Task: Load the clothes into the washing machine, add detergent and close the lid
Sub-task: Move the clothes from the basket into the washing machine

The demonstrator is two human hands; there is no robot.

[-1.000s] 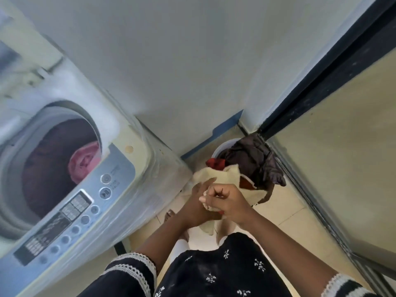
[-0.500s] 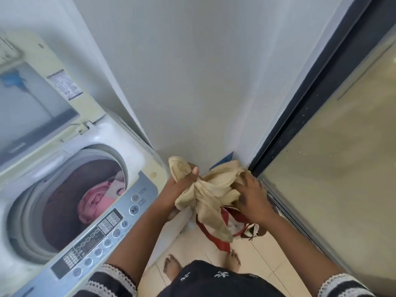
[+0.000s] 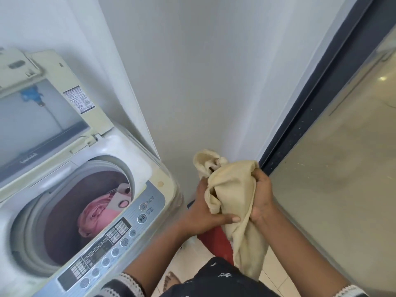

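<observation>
both hands bunch a cream cloth (image 3: 233, 196) at lower centre-right of the frame, likely so it goes in as one bundle. the left hand (image 3: 205, 209) curls its fingers round the near side, thumb across the front; the right hand (image 3: 262, 196) grips the far side. a red piece (image 3: 218, 239) hangs beneath. the washing machine (image 3: 158, 179) sits at lower left, lid (image 3: 42, 116) propped up, pink clothes (image 3: 96, 217) already in its drum.
</observation>
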